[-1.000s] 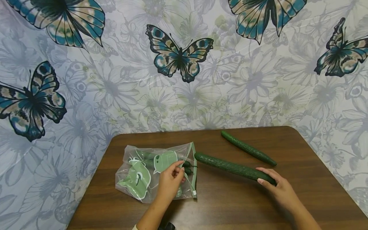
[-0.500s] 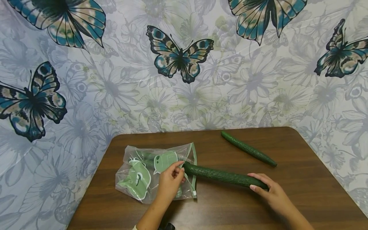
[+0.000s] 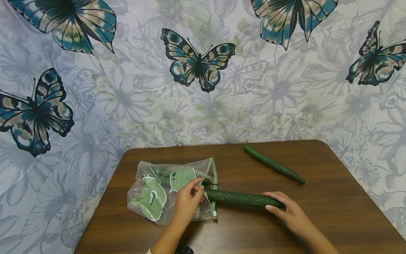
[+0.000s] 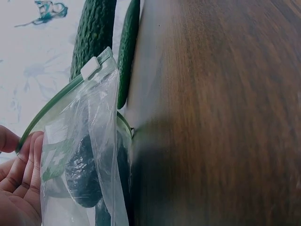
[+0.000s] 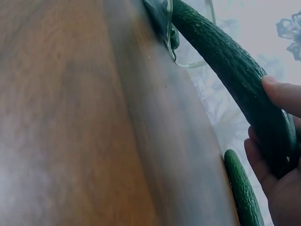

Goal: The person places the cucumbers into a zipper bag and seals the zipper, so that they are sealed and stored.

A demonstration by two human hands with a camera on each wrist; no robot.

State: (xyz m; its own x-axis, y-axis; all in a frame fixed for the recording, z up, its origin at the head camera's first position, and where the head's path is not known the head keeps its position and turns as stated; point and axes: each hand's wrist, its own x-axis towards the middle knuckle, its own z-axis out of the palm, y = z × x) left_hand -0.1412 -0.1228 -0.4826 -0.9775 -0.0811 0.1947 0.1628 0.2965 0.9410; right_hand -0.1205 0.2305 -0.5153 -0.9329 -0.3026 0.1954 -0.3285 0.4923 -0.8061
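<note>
A clear zip bag [image 3: 171, 211] with green prints lies on its side, its mouth facing right. My left hand [image 3: 187, 201] pinches the upper edge of that mouth; in the left wrist view the green rim bows apart by the white slider [image 4: 90, 68]. My right hand [image 3: 291, 213] grips the right end of a long cucumber [image 3: 241, 198], thumb on one side and fingers on the other. The cucumber's left end is inside the bag mouth, partly hidden by my left hand. Other cucumbers lie within the bag, one tip [image 3: 206, 181] showing at the opening.
Another cucumber [image 3: 274, 164] lies slanted on the brown wooden table [image 3: 253, 233], behind the held one. A small black object [image 3: 187, 250] shows at the front edge. Behind the table hangs a butterfly-patterned cloth [image 3: 203, 116].
My right hand has moved left with the cucumber, whose tip has passed from outside the bag mouth to inside. My left hand and the bag have stayed in place.
</note>
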